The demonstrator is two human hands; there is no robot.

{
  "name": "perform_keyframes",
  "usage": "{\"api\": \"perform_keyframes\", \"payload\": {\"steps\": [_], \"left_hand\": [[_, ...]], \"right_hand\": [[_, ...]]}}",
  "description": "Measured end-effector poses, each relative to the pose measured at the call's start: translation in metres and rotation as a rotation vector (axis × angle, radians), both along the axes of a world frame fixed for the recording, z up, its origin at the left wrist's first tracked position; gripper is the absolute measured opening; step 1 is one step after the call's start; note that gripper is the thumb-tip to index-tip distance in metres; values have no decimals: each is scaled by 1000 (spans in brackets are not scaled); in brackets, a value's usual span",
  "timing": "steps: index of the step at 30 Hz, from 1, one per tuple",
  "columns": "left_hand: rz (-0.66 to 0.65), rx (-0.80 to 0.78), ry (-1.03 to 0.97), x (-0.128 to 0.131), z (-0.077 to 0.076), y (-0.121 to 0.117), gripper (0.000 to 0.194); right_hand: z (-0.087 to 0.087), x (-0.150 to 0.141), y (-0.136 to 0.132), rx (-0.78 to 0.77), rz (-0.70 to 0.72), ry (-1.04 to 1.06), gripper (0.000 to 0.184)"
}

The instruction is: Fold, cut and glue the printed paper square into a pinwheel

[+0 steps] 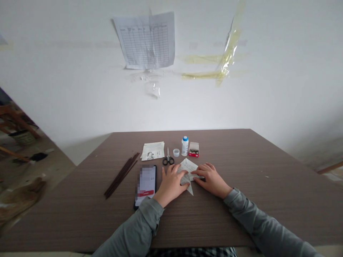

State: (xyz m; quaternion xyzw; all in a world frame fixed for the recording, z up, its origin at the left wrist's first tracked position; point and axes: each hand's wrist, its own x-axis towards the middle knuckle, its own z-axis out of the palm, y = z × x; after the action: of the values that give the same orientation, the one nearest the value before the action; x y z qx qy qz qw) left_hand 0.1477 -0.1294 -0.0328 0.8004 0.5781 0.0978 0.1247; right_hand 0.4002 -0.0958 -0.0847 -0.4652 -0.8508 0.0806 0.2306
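From my remote seat on the head camera, the left hand (171, 186) and right hand (211, 180) lay open and flat, gripping nothing, their fingers pressing from either side on a folded sheet of paper (187, 165) on a wood-grain table (227, 150). A pointed corner (190, 189) of the sheet stuck out below the hands, toward the person. Grey sleeves (254, 214) ran back from both wrists.

Just beyond the paper stood a pair of black-handled scissors (168, 159), a small white cap (176, 152), a glue bottle with a blue top (184, 145) and a small open box of metal fasteners (193, 150). Further left lay a few printed papers (152, 151), a smartphone (145, 185) with its screen blurred out, just beside the left hand, and a bundle of dark chopsticks (122, 175).

The risk, as I judged it, lay in the pressure: if either hand eased or dragged, the sheet could slide on the smooth tabletop and its fold could shift out of line. A careless reach could also catch the upright bottle and tip it toward the paper, while the left hand could nudge the phone.
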Motion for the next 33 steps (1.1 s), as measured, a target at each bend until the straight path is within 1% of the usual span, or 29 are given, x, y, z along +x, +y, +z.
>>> {"api": "perform_keyframes", "payload": {"steps": [3, 6, 9, 13, 18, 22, 25, 29, 33], "left_hand": [[-17, -19, 26, 0, 1, 0, 52], [-33, -31, 45, -1, 3, 0, 52], [-40, -20, 50, -1, 6, 1, 51], [-21, -55, 52, 0, 8, 4, 55], [1, -26, 20, -1, 2, 5, 61], [-27, -1, 5, -2, -2, 5, 62], [-42, -28, 26, -3, 1, 5, 59], [-50, -58, 49, -4, 5, 6, 60], [-50, -57, 45, -5, 4, 6, 61]], "right_hand": [[2, -2, -1, -4, 8, -22, 35], [4, -3, -2, -6, 7, -34, 37], [5, -4, -3, -12, -10, -38, 35], [3, -3, -2, -39, -11, -33, 32], [0, 1, 2, -52, 1, 34, 23], [-1, 2, 5, -45, -10, 51, 19], [-2, 1, 5, -55, 0, 40, 19], [-2, 0, 3, -46, 9, 25, 21], [-2, 0, 3, -41, 18, 21, 24]]}}
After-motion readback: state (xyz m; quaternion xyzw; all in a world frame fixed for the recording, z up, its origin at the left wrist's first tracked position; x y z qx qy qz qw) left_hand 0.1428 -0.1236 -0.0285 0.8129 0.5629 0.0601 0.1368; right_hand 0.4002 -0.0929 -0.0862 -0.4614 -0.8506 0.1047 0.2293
